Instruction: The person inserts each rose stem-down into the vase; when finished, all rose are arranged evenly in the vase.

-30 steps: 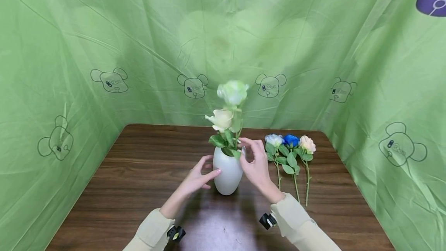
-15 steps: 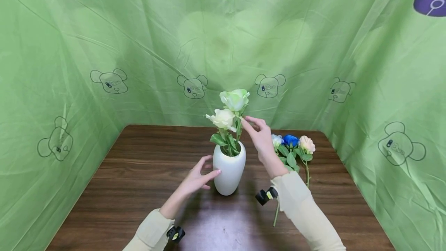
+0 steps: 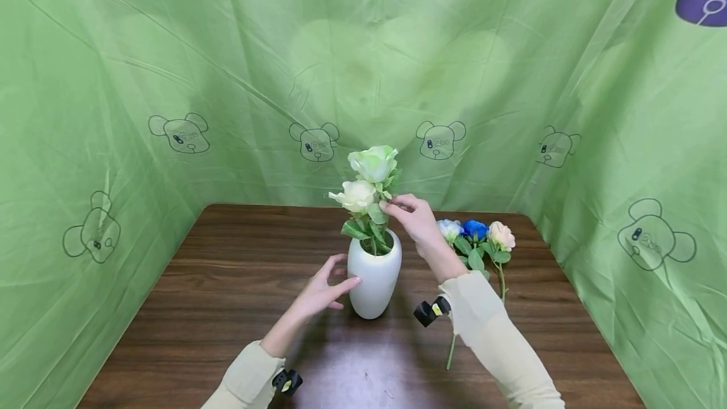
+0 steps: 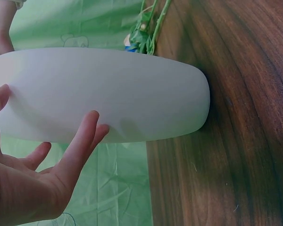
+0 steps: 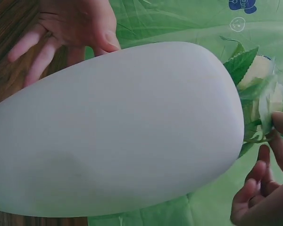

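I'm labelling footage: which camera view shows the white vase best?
The head view: it shows the white vase standing upright, rim to base, opening included. The left wrist view shows its side and base, the top cut off; the right wrist view shows its side and upper end, the base cut off.
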`<action>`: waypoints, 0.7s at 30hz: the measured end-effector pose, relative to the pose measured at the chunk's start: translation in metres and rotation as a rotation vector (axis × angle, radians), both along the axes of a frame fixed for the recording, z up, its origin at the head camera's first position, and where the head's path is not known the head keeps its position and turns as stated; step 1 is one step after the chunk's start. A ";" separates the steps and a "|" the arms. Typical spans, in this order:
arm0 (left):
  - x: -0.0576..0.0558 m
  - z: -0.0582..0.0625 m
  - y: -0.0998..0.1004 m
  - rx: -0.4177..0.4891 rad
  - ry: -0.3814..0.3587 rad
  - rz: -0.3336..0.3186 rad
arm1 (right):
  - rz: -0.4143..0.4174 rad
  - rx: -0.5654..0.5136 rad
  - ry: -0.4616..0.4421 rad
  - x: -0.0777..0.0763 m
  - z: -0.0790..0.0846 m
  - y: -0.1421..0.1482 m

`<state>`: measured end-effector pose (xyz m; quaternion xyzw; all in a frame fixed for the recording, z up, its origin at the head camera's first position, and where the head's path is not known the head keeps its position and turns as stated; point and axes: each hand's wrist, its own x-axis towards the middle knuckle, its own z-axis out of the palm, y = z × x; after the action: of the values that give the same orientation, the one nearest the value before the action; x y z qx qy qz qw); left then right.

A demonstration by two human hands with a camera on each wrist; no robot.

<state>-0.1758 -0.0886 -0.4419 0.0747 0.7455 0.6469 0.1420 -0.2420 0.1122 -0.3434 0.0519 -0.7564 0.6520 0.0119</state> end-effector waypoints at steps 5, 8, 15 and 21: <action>0.009 0.019 0.002 -0.004 -0.005 -0.005 | -0.057 -0.089 0.100 0.007 -0.009 0.005; 0.013 0.026 0.003 -0.011 -0.004 -0.004 | -0.132 -0.125 0.156 0.012 -0.017 0.004; 0.010 0.019 0.002 -0.006 -0.007 0.002 | -0.159 -0.073 0.208 0.024 -0.018 -0.006; 0.000 -0.004 0.000 -0.005 0.002 0.009 | -0.171 0.032 0.226 0.041 -0.008 -0.018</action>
<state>-0.1762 -0.0889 -0.4460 0.0718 0.7477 0.6454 0.1386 -0.2010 0.0946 -0.3516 0.0606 -0.7622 0.6265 0.1516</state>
